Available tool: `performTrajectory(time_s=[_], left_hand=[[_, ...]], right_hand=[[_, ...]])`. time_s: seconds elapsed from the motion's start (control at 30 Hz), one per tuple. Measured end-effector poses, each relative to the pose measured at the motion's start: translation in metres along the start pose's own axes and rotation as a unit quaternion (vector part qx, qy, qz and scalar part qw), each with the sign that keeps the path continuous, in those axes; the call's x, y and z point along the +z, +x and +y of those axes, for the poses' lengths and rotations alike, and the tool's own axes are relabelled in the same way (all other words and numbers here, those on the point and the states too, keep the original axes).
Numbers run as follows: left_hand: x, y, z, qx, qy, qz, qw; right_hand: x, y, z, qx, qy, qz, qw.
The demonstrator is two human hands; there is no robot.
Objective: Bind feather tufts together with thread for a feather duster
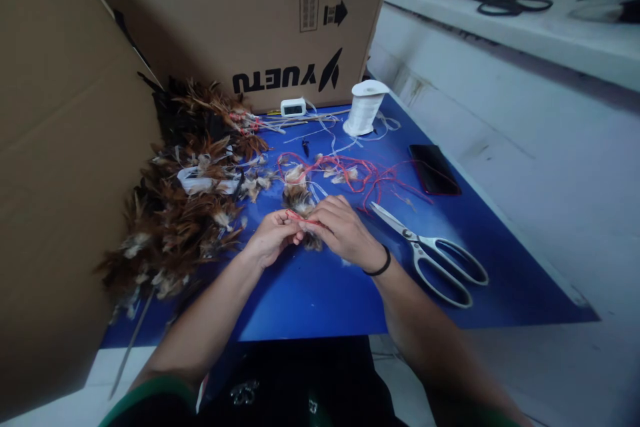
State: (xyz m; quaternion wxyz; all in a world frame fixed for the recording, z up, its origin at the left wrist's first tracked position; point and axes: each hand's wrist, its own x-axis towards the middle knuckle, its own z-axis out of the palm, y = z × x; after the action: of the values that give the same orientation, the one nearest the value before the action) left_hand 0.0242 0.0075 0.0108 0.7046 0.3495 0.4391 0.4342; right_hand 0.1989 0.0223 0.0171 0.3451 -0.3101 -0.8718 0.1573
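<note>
My left hand (pixel 273 237) and my right hand (pixel 345 228) meet above the front middle of the blue table. Between them runs a short stretch of red string (pixel 299 217), pinched by the fingers of both. Brown and grey feathers (pixel 297 196) lie just behind and beneath my fingers. A tangle of red string (pixel 363 173) spreads on the table beyond my right hand. Big scissors (pixel 425 247) with pale handles lie right of my right hand, blades slightly apart. Whether the feathers are held too is hidden by my fingers.
Brown feather bundles (pixel 185 213) heap along the left. Behind stand a white ribbon spool (pixel 367 110), a small white digital device (pixel 293 107) and a large cardboard box (pixel 240 20). A dark phone (pixel 434 169) lies at right. Black scissors (pixel 500 4) rest on the ledge (pixel 565 33).
</note>
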Motion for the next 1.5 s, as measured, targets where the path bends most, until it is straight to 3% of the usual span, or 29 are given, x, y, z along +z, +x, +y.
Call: performTrajectory(time_s=[0.13,0.23,0.37,0.5,0.7,0.87,1.0,1.33,1.5], left_hand=[[-0.002,0.002,0.001,0.007,0.007,0.002,1.000],[-0.002,0.002,0.001,0.027,0.028,0.015,0.999],[-0.001,0.002,0.000,0.076,0.067,0.019,0.995],[-0.002,0.003,-0.001,0.124,0.124,0.032,0.984],[-0.005,0.005,-0.005,0.207,0.210,0.045,0.954],[-0.005,0.005,-0.013,0.241,0.253,0.075,0.934],[-0.003,0.003,-0.017,0.261,0.277,0.103,0.919],[-0.009,0.004,-0.024,0.339,0.367,0.099,0.861],[-0.009,0.004,-0.026,0.341,0.370,0.096,0.859]], right_hand=[[0.002,0.000,0.000,0.007,0.020,0.003,1.000],[0.003,0.001,0.001,0.066,0.116,0.009,0.991],[0.006,0.001,0.006,0.186,0.265,0.016,0.946],[0.011,0.001,0.009,0.244,0.352,0.024,0.903],[0.016,0.000,0.011,0.252,0.338,0.042,0.906],[0.019,0.000,0.012,0.265,0.319,0.048,0.909],[0.022,-0.001,0.010,0.297,0.342,0.049,0.890],[0.021,-0.001,0.014,0.329,0.390,-0.001,0.860],[0.017,0.002,0.013,0.357,0.408,-0.018,0.840]])
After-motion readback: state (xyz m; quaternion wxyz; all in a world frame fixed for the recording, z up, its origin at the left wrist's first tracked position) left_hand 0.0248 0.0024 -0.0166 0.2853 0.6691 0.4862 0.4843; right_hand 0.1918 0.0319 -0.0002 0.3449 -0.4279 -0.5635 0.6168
